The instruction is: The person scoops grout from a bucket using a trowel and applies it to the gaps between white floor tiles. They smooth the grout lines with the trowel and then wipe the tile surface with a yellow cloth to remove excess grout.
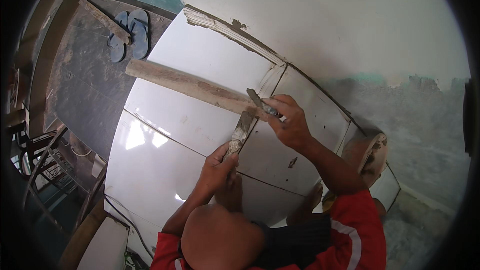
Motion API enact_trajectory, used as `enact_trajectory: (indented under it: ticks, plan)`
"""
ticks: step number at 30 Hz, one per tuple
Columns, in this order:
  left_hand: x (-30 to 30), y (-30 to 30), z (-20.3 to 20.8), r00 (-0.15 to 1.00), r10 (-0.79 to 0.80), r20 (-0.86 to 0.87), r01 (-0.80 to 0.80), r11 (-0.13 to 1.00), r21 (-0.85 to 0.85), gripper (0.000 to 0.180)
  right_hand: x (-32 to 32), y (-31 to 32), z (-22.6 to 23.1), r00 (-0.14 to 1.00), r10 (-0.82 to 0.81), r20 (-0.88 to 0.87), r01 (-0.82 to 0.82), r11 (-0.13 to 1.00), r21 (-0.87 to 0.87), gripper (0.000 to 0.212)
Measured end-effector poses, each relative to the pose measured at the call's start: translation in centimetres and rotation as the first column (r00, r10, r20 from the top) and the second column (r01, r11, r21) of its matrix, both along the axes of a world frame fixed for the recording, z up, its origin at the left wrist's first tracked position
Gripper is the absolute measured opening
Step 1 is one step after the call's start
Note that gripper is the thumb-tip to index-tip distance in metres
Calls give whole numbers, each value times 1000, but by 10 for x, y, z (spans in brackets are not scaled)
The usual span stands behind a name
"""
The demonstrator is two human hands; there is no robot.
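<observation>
My left hand (220,164) is closed round the crusted handle of a putty knife (245,122), its flat grey blade pointing away from me. The blade's tip is close to the near edge of a wooden batten (187,82) lying across white floor tiles (175,170). Fingers pinched, my right hand (290,122) grips a small narrow-bladed scraper (254,97) above the batten's right end. Its blade looks coated with grey mortar. The two tools are close together, and I cannot tell whether they touch.
A pale wall (320,25) with a rough broken strip (232,35) at its foot runs along the right. Blue flip-flops (140,32) lie on dark flooring at far left. A round mortar-stained pan (367,155) stands by my right arm. A black cable (132,222) crosses the lower left.
</observation>
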State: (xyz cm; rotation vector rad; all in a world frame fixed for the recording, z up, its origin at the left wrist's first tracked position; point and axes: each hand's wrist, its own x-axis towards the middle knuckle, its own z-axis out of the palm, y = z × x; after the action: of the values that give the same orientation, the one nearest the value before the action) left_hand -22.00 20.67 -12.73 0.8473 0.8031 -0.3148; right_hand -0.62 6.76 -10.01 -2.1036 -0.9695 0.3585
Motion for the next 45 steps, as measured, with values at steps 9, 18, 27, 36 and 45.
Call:
enact_trajectory:
  ticks: [9, 18, 27, 36, 45]
  plan:
    - [8, -3, 25, 995, 94, 39, -87, 984, -154, 35, -41, -38, 11, 774, 300, 558, -256, 954, -157, 30]
    - [12, -8, 43, 997, -33, 68, 25, 994, 108, 46, -10, -61, 44, 993, 69, 100, -79, 992, 96, 30]
    - [11, -6, 37, 975, -162, 155, 102, 937, 335, 50, 4, -51, 51, 924, 358, -136, -372, 922, -106, 27]
    - [-16, 11, -32, 994, -72, 83, 41, 943, 331, 55, 58, -22, 29, 937, 30, -349, -100, 978, -185, 26]
    - [-20, 5, -51, 973, -202, 109, 160, 939, 305, 50, 131, 68, -89, 632, 292, 718, 73, 900, -430, 7]
